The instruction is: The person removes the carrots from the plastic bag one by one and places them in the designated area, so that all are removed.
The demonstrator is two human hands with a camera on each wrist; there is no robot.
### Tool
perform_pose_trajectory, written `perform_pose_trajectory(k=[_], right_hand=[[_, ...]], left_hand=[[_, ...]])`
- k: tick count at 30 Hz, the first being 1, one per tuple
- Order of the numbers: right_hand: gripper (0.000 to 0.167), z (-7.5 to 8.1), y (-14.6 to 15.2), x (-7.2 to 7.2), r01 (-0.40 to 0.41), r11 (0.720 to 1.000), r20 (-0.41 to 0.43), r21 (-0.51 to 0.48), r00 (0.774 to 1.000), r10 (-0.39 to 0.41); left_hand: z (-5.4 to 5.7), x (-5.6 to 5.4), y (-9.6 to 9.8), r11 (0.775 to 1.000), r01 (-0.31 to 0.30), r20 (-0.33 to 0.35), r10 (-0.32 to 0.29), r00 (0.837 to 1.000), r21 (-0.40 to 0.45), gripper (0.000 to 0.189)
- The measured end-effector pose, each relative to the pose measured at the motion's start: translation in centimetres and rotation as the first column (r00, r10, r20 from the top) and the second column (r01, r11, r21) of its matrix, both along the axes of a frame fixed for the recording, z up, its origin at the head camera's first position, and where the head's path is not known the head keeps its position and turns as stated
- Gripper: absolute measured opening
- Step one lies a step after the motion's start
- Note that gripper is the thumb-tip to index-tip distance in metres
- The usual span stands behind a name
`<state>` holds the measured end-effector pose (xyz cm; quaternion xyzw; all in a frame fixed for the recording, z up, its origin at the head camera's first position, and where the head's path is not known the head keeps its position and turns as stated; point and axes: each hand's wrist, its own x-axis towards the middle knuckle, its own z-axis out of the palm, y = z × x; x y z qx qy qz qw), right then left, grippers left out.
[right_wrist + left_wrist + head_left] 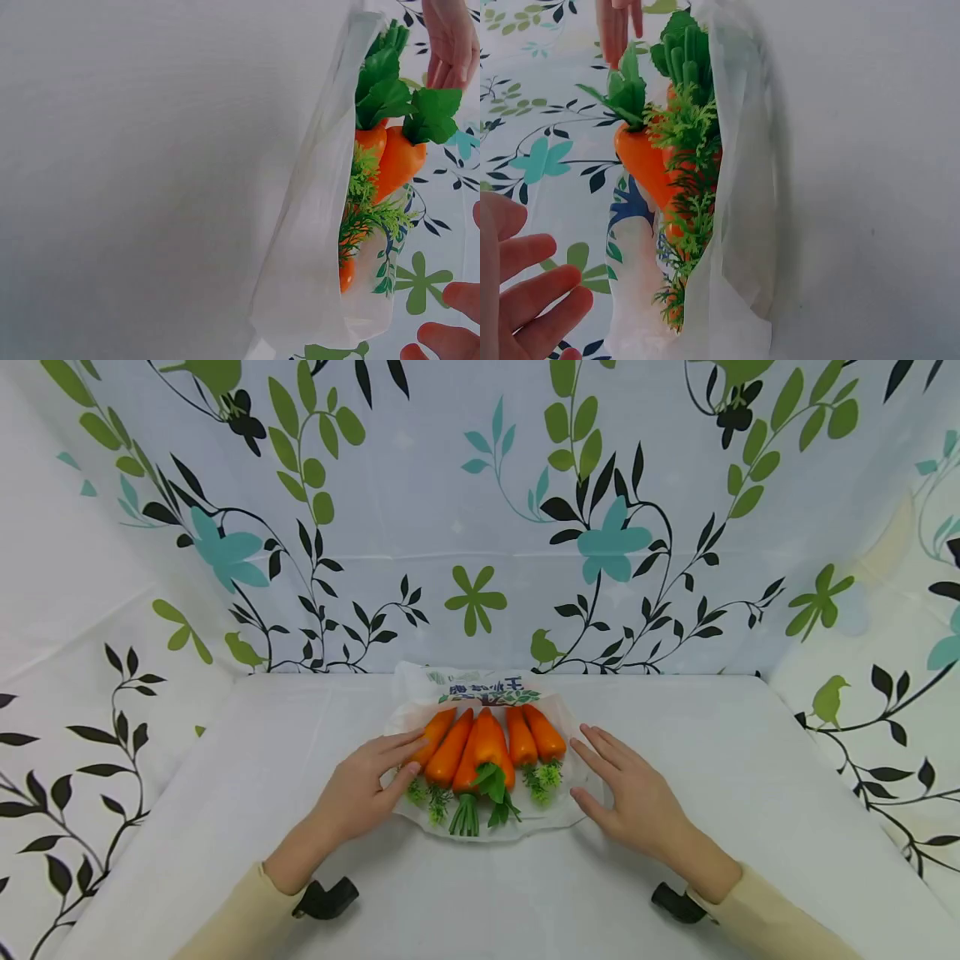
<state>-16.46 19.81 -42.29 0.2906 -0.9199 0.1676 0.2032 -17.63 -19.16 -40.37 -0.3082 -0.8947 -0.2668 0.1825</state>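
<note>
Several orange carrots (489, 739) with green leafy tops lie side by side on a white plastic bag (416, 693) printed with dark lettering. My left hand (367, 781) is at the bag's left side, its spread fingers over the leftmost carrot; whether they touch it I cannot tell. On the right side, my right hand (633, 793) has its fingers extended beside the carrots, holding nothing. The bag's raised near edge (746, 172) partly hides the carrots in the left wrist view. It does the same in the right wrist view, where a bag wall (307, 247) stands before them.
A white table (480, 902) lies beneath everything. Behind it hangs a patterned cloth (420, 527) with leaves, flowers and birds. Each wrist carries a small black camera, one on the left (326, 899) and one on the right (677, 903).
</note>
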Motion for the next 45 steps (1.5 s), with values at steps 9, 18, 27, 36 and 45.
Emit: perform_pose_trajectory(k=[9,18,27,36,45], right_hand=[[0.06,-0.4,-0.5,-1.1,0.036,0.988,0.145,-0.148,0.989,-0.015],[0.052,0.0,-1.6,-2.2,-0.004,0.955,0.17,-0.297,0.984,0.057],[0.048,0.2,-2.8,-3.2,-0.021,0.944,0.213,-0.33,0.972,0.096],[0.045,0.4,-3.9,-3.9,-0.045,0.935,0.234,-0.353,0.963,0.135],[0.041,0.9,-5.4,-4.9,-0.036,0.926,0.3,-0.377,0.94,0.159]], left_hand=[[-0.1,-1.5,-1.7,0.98,-0.088,0.034,0.084,0.996,0.181,0.034],[-1.0,-3.2,-3.5,0.926,-0.185,0.228,0.112,0.967,0.33,0.031],[-1.8,-4.4,-4.6,0.873,-0.269,0.528,0.015,0.849,0.407,0.039],[-2.4,-4.9,-4.8,0.854,-0.247,0.627,-0.112,0.771,0.457,0.039],[-2.9,-5.1,-5.1,0.886,-0.231,0.681,-0.121,0.722,0.402,0.038]])
